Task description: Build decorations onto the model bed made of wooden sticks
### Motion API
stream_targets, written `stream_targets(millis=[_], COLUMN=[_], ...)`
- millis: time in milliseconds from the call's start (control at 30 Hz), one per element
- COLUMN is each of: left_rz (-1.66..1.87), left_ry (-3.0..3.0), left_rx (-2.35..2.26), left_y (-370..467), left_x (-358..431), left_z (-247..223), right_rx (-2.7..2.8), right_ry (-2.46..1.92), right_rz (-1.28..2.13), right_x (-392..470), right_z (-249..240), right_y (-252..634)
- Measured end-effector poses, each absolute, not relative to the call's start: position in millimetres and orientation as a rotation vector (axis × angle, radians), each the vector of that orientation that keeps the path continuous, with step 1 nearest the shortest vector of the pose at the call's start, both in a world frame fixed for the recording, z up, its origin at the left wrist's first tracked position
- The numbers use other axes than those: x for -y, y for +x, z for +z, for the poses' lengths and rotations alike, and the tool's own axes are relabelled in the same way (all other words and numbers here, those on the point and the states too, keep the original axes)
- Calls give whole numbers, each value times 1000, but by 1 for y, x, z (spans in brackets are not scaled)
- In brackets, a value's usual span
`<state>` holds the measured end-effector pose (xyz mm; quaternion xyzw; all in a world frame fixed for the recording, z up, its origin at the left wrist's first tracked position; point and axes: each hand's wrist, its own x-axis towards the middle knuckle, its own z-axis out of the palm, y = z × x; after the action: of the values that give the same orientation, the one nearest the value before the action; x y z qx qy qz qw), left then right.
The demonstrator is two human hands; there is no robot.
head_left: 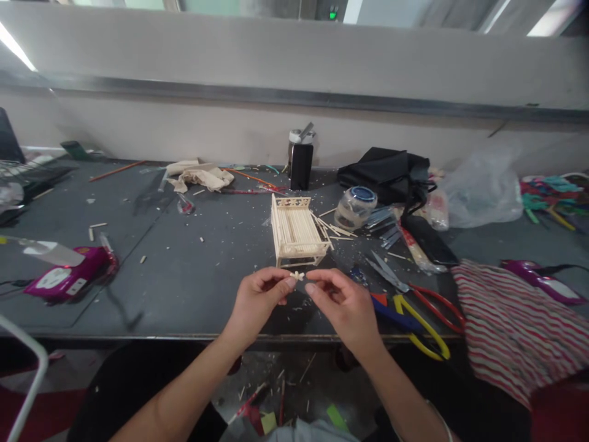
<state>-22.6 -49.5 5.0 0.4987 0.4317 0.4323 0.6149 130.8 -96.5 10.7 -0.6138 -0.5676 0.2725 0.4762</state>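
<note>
Between thumb and fingers, my left hand (pixel 264 294) pinches a small pale wooden piece (pixel 297 276) that looks like several short bits joined together. My right hand (pixel 340 301) is just to the right of that piece, its thumb and index finger apart with a small gap between them and nothing visibly held. Just beyond both hands stands a miniature bed-like frame (pixel 299 228) built of thin pale wooden sticks, with a slatted surface and raised ends. Loose sticks (pixel 338 230) lie against its right side.
Scissors (pixel 389 273) and pliers with yellow handles (pixel 426 331) lie right of my right hand. Behind them are a clear jar (pixel 355 207), a phone (pixel 430 239) and a black bag (pixel 386 172). A purple glue gun (pixel 69 273) sits left, a striped cloth (pixel 519 319) right.
</note>
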Motion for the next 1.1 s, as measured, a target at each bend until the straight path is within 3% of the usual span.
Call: stream_targets(millis=[200,367,467,1100], left_rz=[971,1254,1236,1158], left_ry=[1372,1660,1726,1587], left_rx=[-955,-1294,-1304,-1158], left_y=[-24,-35,-35,-13], left_x=[51,30,14,-5], left_z=[-1,4,8,1], right_rx=[1407,1622,1741,1743], right_ry=[-1517,-1695,-1738,-1695], right_rz=[639,616,586,543], right_x=[96,90,89,93], right_z=[7,-2,-7,-12], right_y=[135,146,148,150])
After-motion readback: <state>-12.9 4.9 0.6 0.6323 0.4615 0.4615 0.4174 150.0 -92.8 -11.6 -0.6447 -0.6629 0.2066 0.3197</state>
